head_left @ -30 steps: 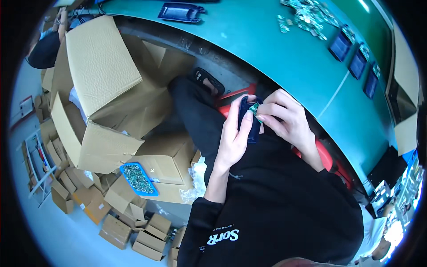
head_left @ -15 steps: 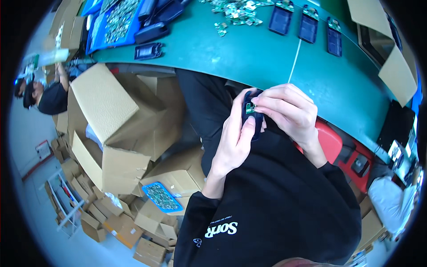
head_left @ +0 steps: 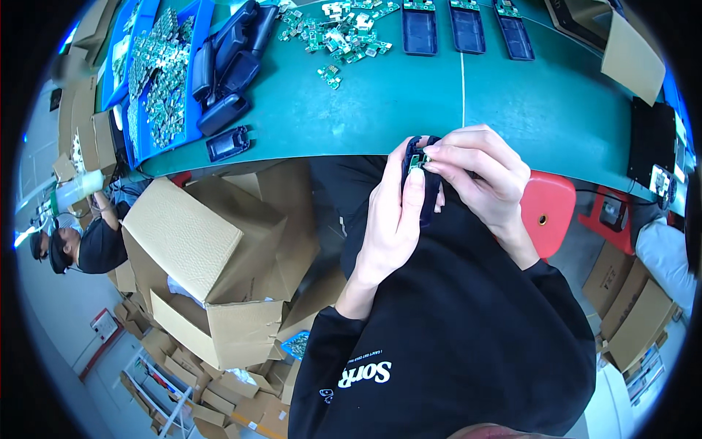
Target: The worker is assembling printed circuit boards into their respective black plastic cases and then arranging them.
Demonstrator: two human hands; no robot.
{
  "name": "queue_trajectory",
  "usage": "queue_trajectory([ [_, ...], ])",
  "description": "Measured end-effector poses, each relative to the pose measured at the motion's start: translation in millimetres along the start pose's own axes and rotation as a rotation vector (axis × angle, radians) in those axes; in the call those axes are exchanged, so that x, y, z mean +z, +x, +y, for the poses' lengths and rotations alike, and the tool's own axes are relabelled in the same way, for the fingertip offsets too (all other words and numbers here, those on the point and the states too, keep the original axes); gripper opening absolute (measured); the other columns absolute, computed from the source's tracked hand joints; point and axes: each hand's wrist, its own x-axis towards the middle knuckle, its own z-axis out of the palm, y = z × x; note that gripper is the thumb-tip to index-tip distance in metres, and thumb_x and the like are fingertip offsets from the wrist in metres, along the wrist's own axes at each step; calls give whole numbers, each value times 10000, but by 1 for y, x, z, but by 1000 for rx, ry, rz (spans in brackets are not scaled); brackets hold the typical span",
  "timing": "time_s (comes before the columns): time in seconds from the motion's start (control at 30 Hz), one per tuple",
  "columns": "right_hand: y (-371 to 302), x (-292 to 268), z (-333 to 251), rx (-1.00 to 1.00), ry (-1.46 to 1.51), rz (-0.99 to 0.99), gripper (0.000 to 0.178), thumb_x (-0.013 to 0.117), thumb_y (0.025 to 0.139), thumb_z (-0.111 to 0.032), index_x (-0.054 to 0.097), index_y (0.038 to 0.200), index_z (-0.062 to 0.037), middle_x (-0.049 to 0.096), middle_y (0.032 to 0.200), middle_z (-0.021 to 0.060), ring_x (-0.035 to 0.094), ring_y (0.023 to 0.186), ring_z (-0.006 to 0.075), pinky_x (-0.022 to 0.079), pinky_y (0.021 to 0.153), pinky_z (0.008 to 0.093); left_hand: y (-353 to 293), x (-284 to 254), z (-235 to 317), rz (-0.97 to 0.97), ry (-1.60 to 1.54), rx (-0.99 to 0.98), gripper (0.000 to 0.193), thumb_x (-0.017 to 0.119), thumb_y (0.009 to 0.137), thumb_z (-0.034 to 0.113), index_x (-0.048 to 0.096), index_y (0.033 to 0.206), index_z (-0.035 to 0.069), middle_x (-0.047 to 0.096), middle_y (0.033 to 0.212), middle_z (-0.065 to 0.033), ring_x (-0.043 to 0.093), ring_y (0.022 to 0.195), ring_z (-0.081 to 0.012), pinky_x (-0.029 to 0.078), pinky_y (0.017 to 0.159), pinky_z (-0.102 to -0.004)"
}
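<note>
My left hand (head_left: 387, 223) is wrapped round a dark blue plastic case (head_left: 430, 208), held above my lap by the table's near edge. A small green circuit board (head_left: 416, 161) lies at the case's upper end, with my left thumb pressing by its lower edge. My right hand (head_left: 488, 175) has its thumb and forefinger pinched at the right side of that board. Those fingertips hide part of the board and whatever else they may pinch. On the table beyond, several like cases (head_left: 420, 33) stand in a row with green boards at their far ends.
Loose circuit boards (head_left: 344, 33) lie heaped on the green table (head_left: 351, 132). To their left are stacked dark cases (head_left: 238, 73), a single case (head_left: 228, 144) and a blue bin (head_left: 196, 110) of boards. An open carton (head_left: 183, 234) stands left of my legs; a red stool (head_left: 548, 212) is at right.
The whole view has turned, so the table and cartons sit differently in it. My left thumb has slid up closer to the board. Both hands stay together at the case.
</note>
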Motion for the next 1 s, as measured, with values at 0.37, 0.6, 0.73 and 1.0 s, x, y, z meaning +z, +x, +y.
queue_trajectory([
  [0.37,3,-7,-4,-65,-61,-59,220,810,689,-5,730,893,-19,693,885,80,683,810,238,566,705,307,0,2,2,39,157,90,363,398,1042,132,430,1359,-41,627,844,-87,600,685,-131,493,637,-261],
  [0.6,-8,-11,-6,189,148,-52,188,791,738,-17,728,916,-18,698,1020,130,694,943,254,571,793,316,3,7,-4,62,184,108,352,405,1030,94,434,1350,-49,636,854,-94,603,678,-131,496,629,-266],
  [0.73,-2,-14,7,130,90,-137,214,745,804,-17,701,1013,3,662,1158,166,684,1002,238,568,816,296,10,7,0,63,234,123,331,383,1046,137,456,1317,-38,623,827,-79,587,665,-117,488,620,-254],
  [1.0,-3,-8,12,677,761,-172,421,607,919,17,503,1326,52,575,1333,177,618,1153,227,561,831,283,31,-1,-12,1,-242,20,361,320,1075,263,475,1261,-4,597,789,-51,578,666,-90,483,615,-231],
])
